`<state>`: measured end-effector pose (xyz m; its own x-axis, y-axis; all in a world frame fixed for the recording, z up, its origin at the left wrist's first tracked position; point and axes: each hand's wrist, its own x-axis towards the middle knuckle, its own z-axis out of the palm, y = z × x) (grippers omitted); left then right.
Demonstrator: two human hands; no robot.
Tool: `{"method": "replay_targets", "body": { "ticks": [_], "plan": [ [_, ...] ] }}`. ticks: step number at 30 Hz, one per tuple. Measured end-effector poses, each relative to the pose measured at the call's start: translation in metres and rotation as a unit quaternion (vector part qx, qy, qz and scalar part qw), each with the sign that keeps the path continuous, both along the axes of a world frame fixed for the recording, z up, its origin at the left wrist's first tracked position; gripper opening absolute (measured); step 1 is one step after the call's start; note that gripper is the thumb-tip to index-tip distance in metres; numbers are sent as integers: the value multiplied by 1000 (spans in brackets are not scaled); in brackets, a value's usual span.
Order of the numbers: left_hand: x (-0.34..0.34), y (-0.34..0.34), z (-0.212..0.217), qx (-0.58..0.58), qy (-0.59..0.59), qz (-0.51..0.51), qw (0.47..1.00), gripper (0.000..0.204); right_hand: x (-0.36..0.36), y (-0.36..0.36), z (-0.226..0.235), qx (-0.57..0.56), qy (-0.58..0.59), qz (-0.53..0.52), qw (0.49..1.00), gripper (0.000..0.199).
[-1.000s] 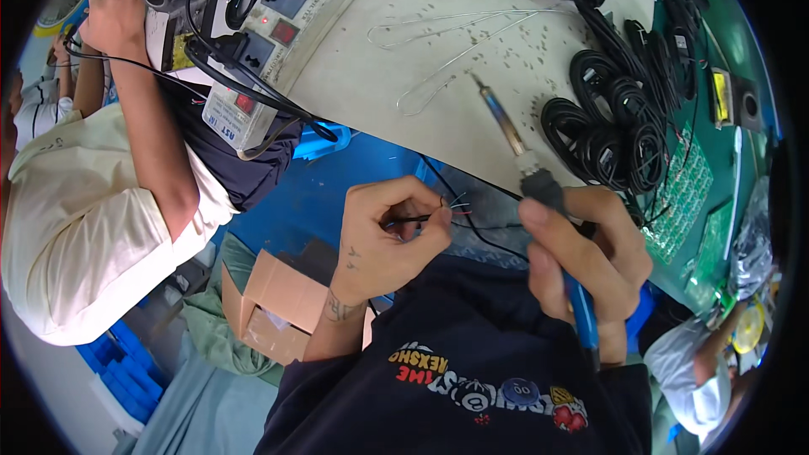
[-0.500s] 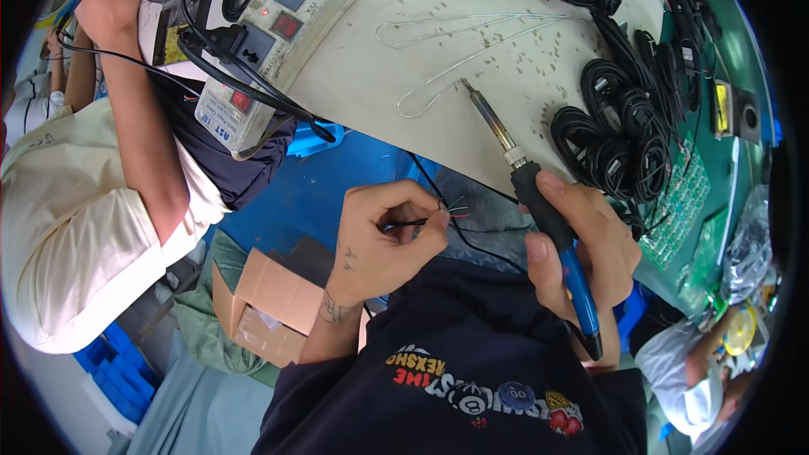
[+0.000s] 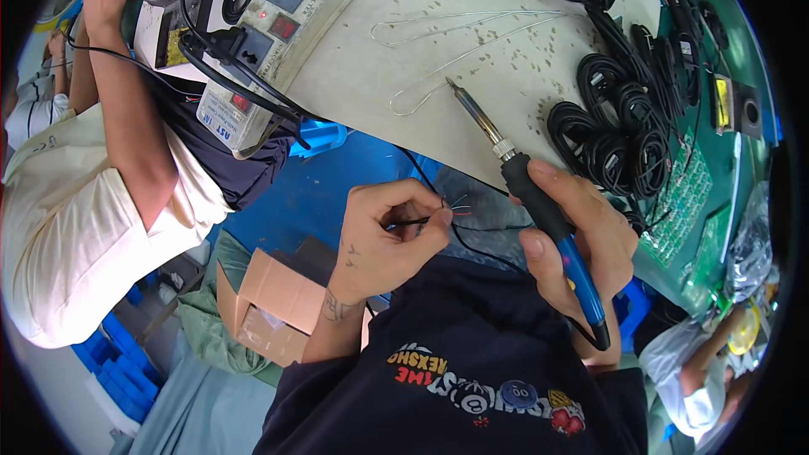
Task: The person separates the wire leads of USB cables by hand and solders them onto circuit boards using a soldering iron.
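My right hand point(image 3: 586, 240) is closed around the black and blue handle of a soldering iron point(image 3: 539, 200). The iron points up and left, its tip over the bench near a loop of thin solder wire point(image 3: 413, 109). My left hand point(image 3: 389, 240) pinches a black cable point(image 3: 409, 223) between thumb and forefinger, in front of the bench edge. Several thin stripped wires point(image 3: 459, 206), in red and paler colours, fan out from the cable's end past the fingertips. The iron's tip and these wires are well apart.
The pale bench point(image 3: 354, 76) is strewn with small brown specks. Coiled black cables point(image 3: 619, 131) lie to the right, beside green circuit boards point(image 3: 683, 198). A power strip point(image 3: 291, 29) runs along the left. An open cardboard box point(image 3: 278, 299) stands below. A co-worker point(image 3: 93, 202) sits at left.
The soldering iron in my right hand has shifted slightly left along the bench. My left hand holds the cable in nearly the same place.
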<state>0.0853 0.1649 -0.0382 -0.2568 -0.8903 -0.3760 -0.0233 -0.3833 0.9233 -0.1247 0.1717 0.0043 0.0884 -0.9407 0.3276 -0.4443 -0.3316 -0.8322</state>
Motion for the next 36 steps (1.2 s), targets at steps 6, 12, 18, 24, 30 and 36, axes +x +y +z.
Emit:
{"method": "replay_targets", "body": {
  "ticks": [6, 12, 18, 24, 30, 36],
  "plan": [
    [0, -1, 8, 4, -8, -10, 1000, 9, -7, 4, 1, 13, 9, 20, 1000, 37],
    [-9, -11, 37, 13, 21, -54, 998, 9, -32, 34, 8, -37, -27, -56, 997, 33],
    [-60, -15, 60, 16, 72, -184, 980, 9, -43, 67, 17, -35, -59, -146, 987, 26],
    [-113, -6, 76, -31, 31, -319, 947, 8, -51, 93, 21, -34, -122, -216, 968, 22],
    [-153, 4, 86, -101, -7, -390, 915, 8, -80, 115, 15, -85, -106, -252, 958, 28],
    [-180, 21, 87, -120, -52, -350, 928, 10, -91, 127, 4, -110, -187, -306, 927, 26]
  ]
}}
